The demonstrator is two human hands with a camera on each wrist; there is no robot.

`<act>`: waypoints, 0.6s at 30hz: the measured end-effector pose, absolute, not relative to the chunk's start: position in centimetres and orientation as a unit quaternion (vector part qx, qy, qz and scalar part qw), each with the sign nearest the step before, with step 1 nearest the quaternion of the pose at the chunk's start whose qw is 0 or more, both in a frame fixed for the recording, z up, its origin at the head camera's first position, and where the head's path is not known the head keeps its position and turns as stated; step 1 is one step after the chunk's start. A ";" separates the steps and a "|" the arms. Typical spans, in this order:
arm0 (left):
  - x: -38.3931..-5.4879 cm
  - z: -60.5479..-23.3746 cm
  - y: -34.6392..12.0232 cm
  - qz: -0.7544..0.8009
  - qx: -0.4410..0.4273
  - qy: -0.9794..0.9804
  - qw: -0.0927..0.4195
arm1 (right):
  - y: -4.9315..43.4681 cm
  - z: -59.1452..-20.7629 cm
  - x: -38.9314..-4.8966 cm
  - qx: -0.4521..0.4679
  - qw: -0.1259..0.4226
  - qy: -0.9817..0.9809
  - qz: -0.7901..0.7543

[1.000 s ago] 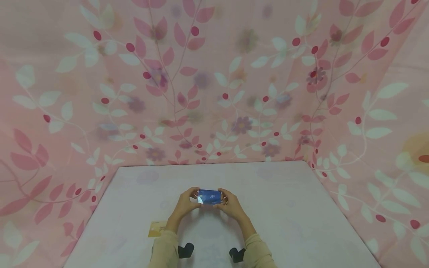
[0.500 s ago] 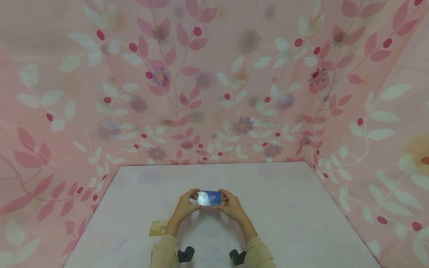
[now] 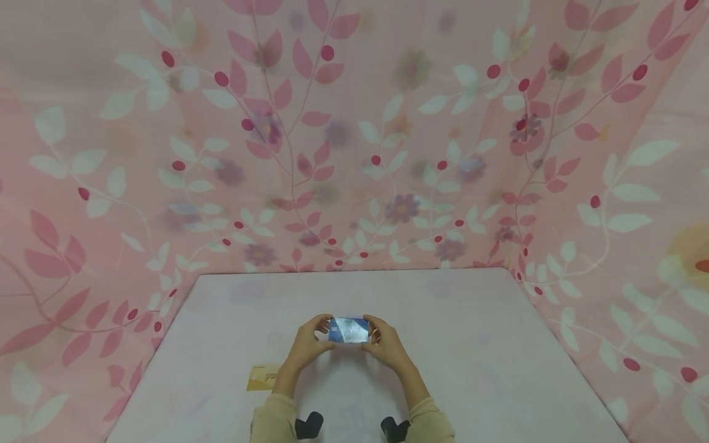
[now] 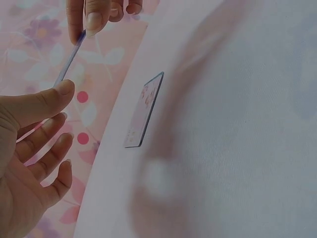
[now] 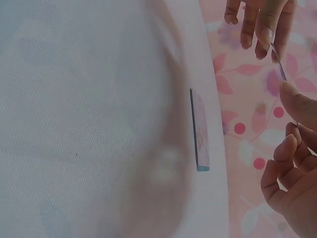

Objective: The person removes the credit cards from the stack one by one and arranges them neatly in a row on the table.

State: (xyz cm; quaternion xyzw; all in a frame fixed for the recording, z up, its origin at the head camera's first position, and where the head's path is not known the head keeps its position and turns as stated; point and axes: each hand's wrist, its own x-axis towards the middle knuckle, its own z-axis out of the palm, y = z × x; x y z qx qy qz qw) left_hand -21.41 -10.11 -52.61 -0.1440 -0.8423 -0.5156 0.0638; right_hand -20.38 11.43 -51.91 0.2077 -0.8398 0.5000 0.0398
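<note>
Pinches thin, glossy blue rectangular card (image 3: 348, 330) by its short ends with left hand (image 3: 310, 339) and right hand (image 3: 386, 340), above pale fine-textured tabletop (image 3: 487, 369), well inside its side edges.

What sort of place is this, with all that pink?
Perhaps a small booth set up for filming, though I can't be sure: a pink floral backdrop walls in a pale table at the back and both sides, and a gold card lies there.
</note>
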 end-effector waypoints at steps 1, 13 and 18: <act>-21.4 -52.6 -10.1 -0.515 -0.145 -0.842 0.063 | 11.4 -51.8 -20.3 0.206 0.041 -0.840 0.501; -20.8 -52.8 -10.1 -0.511 -0.145 -0.844 0.073 | 11.4 -52.4 -20.0 0.212 0.055 -0.837 0.501; -20.4 -52.8 -10.2 -0.513 -0.143 -0.843 0.068 | 11.4 -52.4 -19.6 0.210 0.052 -0.833 0.509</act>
